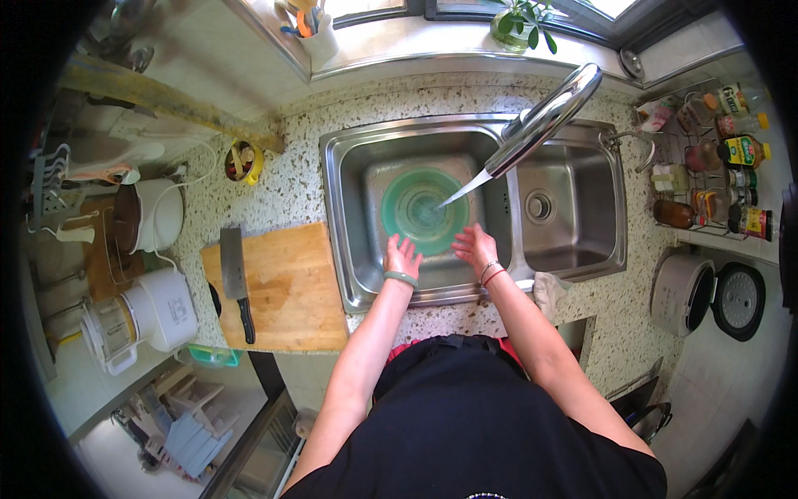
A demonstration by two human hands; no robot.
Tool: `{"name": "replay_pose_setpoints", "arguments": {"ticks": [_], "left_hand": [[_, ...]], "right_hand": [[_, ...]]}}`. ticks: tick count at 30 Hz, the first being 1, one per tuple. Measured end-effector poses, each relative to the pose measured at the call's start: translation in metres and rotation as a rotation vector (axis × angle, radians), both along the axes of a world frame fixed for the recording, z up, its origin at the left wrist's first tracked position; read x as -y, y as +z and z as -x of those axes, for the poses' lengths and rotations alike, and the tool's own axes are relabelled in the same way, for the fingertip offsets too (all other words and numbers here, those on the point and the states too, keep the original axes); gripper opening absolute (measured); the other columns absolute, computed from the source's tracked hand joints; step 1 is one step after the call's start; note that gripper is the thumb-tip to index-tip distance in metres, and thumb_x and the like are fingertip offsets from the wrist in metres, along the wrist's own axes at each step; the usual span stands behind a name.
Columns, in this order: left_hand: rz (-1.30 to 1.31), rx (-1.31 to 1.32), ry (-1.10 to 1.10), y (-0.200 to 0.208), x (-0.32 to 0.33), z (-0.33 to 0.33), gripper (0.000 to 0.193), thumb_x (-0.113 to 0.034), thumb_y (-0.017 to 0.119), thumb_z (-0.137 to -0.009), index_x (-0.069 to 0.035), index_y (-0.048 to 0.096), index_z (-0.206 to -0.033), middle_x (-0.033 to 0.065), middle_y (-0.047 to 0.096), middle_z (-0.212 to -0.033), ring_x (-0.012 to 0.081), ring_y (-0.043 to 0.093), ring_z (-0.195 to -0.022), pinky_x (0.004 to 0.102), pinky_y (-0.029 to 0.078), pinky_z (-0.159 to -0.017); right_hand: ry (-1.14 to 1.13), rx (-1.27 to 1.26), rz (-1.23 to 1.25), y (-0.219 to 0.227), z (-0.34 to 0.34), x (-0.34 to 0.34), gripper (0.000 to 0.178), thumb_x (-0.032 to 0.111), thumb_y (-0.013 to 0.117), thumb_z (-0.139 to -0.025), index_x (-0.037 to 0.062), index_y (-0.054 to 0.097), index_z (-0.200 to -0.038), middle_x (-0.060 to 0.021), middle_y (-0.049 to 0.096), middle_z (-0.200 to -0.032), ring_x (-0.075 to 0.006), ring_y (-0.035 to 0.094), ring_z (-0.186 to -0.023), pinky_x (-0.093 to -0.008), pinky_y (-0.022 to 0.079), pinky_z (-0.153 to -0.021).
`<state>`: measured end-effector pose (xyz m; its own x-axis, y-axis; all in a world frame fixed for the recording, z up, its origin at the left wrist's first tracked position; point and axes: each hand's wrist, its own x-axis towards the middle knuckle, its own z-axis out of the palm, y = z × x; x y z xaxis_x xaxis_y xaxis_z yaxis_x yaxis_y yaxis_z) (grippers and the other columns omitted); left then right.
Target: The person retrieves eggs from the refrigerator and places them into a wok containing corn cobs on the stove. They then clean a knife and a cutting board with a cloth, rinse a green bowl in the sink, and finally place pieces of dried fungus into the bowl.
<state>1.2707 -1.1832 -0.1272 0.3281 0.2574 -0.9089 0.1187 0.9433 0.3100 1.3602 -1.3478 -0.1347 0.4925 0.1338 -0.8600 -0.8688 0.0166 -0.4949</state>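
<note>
I see left hand [402, 258]: fingers spread, holding nothing, at near-left rim of round green basin [394, 208]. Basin in left sink bowl [355, 200], ahead of and between both hands; no long axis. Water stream [466, 190] lands inside. Right hand [476, 248]: fingers parted, empty, by near-right rim. Left looks slightly nearer; contact I can't tell.

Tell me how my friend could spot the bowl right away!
Find the big metal sink and look in its larger, left half. The round bowl sits there under a stream of water, with the left hand and right hand open by its near edge. Its green colour stands out against the grey metal around it.
</note>
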Motion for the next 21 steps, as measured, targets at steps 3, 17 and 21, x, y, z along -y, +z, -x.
{"name": "replay_pose_setpoints", "arguments": {"ticks": [3,17,21], "left_hand": [[0.038,0.036,0.077,-0.019,-0.017,-0.01,0.055,-0.045,0.034,-0.099,-0.02,0.024,-0.147,0.0105,0.026,-0.152,0.0271,0.027,-0.139,0.0512,0.024,-0.111],[0.035,-0.042,0.423,-0.032,-0.091,-0.08,0.051,-0.039,0.038,-0.093,-0.018,0.036,-0.14,0.0055,0.036,-0.147,0.0227,0.037,-0.133,0.0486,0.031,-0.103],[0.108,-0.113,0.455,-0.033,-0.082,-0.081,0.045,-0.035,0.037,-0.096,-0.019,0.038,-0.138,0.0071,0.039,-0.143,0.0247,0.038,-0.132,0.0518,0.028,-0.104]], "right_hand": [[0.019,0.013,0.004,-0.007,0.001,0.005,0.053,0.045,0.038,-0.097,0.0003,0.048,-0.124,-0.0159,0.062,-0.114,-0.0252,0.066,-0.088,-0.0329,0.053,-0.066],[-0.002,-0.074,-0.056,-0.003,0.009,0.005,0.056,0.043,0.036,-0.1,-0.0015,0.04,-0.134,-0.0198,0.057,-0.124,-0.0305,0.063,-0.101,-0.037,0.053,-0.078],[-0.055,-0.076,-0.1,-0.003,0.007,-0.005,0.058,0.045,0.036,-0.099,-0.0012,0.039,-0.135,-0.0201,0.056,-0.126,-0.0307,0.062,-0.103,-0.038,0.053,-0.079]]}}
